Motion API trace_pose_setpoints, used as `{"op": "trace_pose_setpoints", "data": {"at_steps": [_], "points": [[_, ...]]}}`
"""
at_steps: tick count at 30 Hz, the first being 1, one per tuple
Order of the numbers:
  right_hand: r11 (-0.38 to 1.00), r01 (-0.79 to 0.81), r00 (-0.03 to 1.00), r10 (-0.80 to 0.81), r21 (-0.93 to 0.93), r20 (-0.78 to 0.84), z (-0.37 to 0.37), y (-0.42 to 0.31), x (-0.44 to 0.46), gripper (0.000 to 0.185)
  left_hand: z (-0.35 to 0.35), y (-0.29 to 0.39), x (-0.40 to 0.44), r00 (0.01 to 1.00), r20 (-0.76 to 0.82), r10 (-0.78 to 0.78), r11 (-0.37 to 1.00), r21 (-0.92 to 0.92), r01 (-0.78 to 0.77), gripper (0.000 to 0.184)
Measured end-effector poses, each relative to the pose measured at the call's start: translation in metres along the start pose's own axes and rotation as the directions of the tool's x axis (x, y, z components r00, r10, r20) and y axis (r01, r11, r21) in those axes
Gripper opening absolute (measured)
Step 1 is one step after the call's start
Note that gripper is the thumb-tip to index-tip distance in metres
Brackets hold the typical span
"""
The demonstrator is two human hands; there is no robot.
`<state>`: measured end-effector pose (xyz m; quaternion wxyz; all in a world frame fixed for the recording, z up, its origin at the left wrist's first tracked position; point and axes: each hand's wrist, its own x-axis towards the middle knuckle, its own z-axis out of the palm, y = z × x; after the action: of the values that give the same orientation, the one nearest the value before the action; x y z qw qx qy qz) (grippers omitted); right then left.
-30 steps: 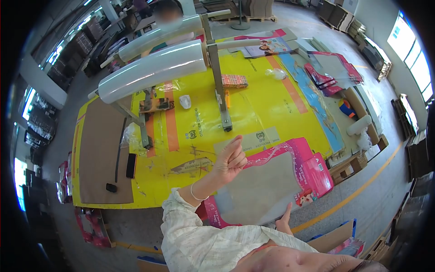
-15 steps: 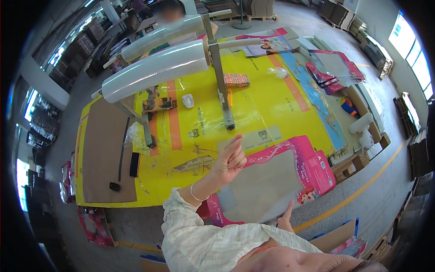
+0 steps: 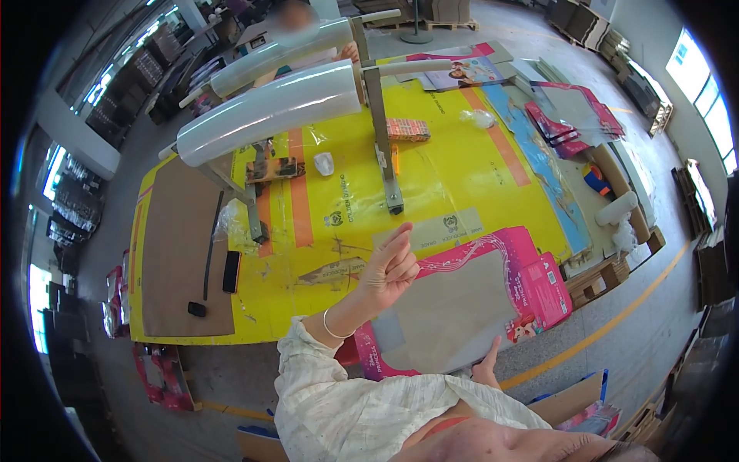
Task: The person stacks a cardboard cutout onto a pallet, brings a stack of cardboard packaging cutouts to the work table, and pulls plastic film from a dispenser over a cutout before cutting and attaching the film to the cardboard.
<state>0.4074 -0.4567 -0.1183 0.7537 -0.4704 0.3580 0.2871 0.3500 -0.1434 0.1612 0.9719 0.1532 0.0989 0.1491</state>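
You stand at a yellow-covered worktable [image 3: 439, 177], scarcely moved from half a second ago: the view has shifted slightly, while both hands keep their poses, well apart. Your left hand [image 3: 391, 269] is raised over the pink printed panel [image 3: 450, 308], fingers curled; whether they pinch anything thin cannot be told. The panel lies across the table's near edge, and your right hand [image 3: 487, 366] is at its near side, the grip partly hidden. So small a change suggests you are steadying the panel, not carrying it. Around you, from left: a black slab [image 3: 231, 272], a clear film roll [image 3: 269, 114], its metal stand [image 3: 379, 127] in the way beyond your left hand, a patterned box [image 3: 408, 129] and an orange-and-blue object [image 3: 595, 179].
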Motion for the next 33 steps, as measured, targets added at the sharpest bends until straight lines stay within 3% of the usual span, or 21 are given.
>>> {"op": "trace_pose_setpoints", "data": {"at_steps": [9,29,31,33], "points": [[1.000,-0.013,0.999,0.012,0.008,0.036,0.005,-0.003,-0.008,0.073,-0.003,-0.002,-0.001,1.000,0.010,0.025,0.999,-0.022,-0.025,0.010],[1.000,-0.008,1.000,0.008,-0.012,0.021,0.002,0.000,-0.004,0.075,0.001,-0.004,-0.006,0.997,-0.054,0.055,0.998,0.035,-0.053,0.012],[1.000,-0.012,1.000,0.012,-0.008,-0.010,0.003,0.000,-0.004,0.074,-0.016,-0.004,0.009,0.994,0.003,0.107,0.986,0.127,-0.107,0.014],[1.000,-0.011,0.998,0.012,0.007,-0.067,0.001,0.001,-0.006,0.074,-0.054,-0.007,0.041,0.945,-0.097,0.311,0.776,0.601,-0.194,0.018]]}}
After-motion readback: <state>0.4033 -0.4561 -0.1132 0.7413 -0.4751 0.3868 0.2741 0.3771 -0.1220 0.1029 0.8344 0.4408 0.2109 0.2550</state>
